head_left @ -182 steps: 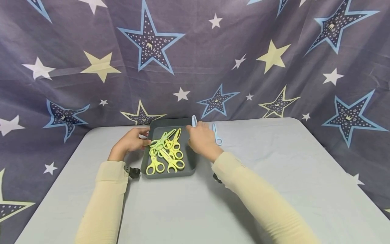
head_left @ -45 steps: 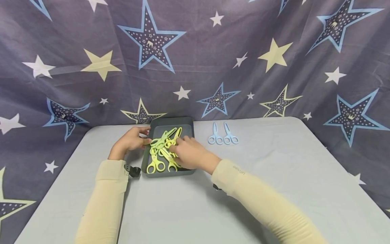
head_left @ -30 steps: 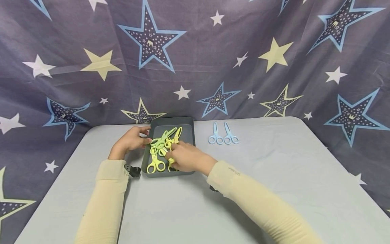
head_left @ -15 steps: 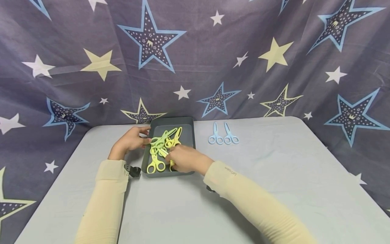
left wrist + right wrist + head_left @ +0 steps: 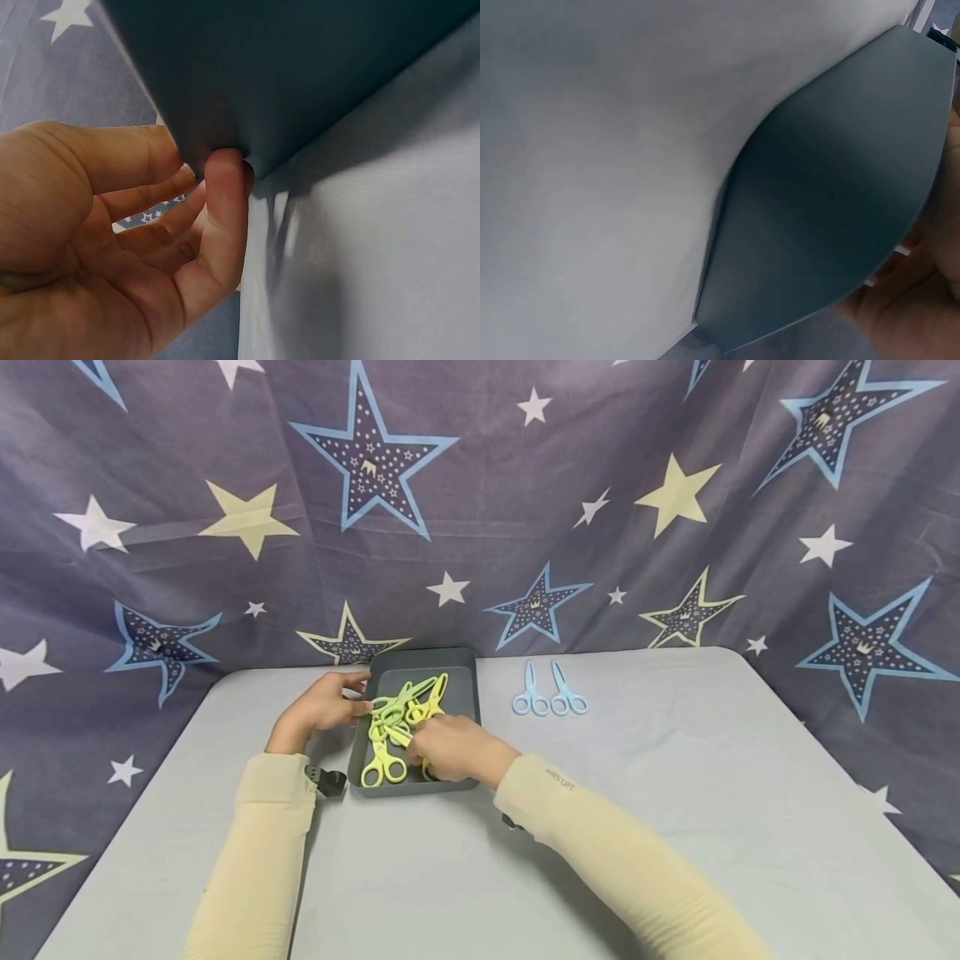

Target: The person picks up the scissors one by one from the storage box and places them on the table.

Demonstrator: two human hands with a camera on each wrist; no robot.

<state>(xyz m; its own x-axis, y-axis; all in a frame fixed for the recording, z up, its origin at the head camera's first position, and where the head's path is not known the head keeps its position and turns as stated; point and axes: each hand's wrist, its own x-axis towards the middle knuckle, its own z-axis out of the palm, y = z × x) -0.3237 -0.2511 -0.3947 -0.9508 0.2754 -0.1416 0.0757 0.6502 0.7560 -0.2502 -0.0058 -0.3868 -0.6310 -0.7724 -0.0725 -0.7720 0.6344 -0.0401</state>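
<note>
The right hand (image 5: 453, 747) reaches down, grip hidden, yellow scissors (image 5: 400, 737) jutting left beneath, while the left hand (image 5: 318, 706), fingers bent, touches a dark-grey rectangular tray (image 5: 423, 658).

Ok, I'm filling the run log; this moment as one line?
left hand: holds tray | right hand: in tray at yellow scissors, grip hidden | two blue scissors: on table beside tray

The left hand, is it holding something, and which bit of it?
The left hand holds the tray by its left side; the fingers touch the outside.
</note>
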